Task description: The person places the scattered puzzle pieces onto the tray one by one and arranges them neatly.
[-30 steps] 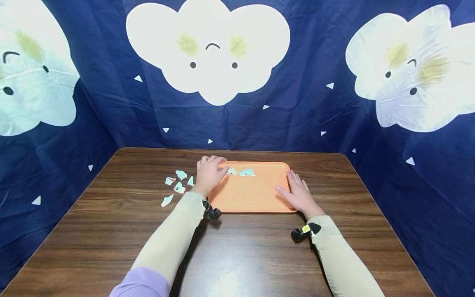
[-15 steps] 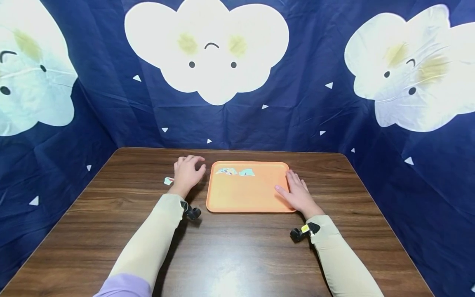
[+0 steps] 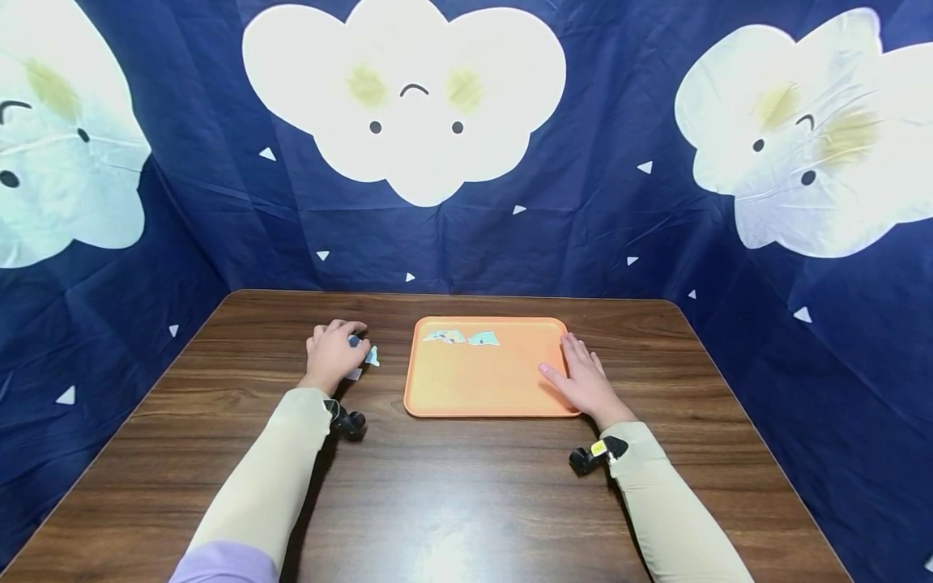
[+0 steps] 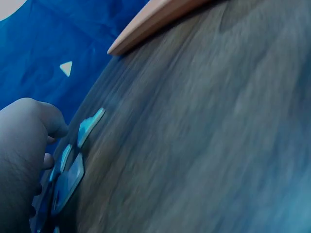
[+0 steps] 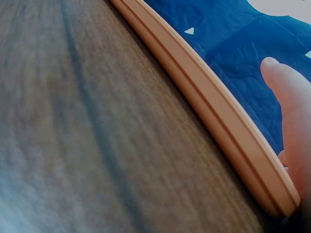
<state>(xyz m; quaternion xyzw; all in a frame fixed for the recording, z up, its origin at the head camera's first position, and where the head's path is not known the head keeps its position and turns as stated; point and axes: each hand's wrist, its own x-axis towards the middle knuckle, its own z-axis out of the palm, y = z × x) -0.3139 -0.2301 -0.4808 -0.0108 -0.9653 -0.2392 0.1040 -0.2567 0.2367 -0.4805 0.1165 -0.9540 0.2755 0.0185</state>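
Right grip and left grip both look released to me, fingers loose. Nearest my head view, the cream right sleeve and the left sleeve, purple higher up, cross the wood-grain tabletop. I see a small black camera at each wrist.

Beyond that, my right grip lies along the right edge of the orange tray, fingers extended and thumb reaching out over the inside. To the tray's left and well apart from it, my left grip arches over several loose light-blue pieces on the tabletop, thumb and forefinger separated; I cannot tell whether any fingertip touches them.

Farther up, near the tray's far edge, I have a patterned white-and-blue scrap lying flat, with a light-blue scrap just to its right. Behind everything hangs a dark-blue backdrop printed with white clouds.
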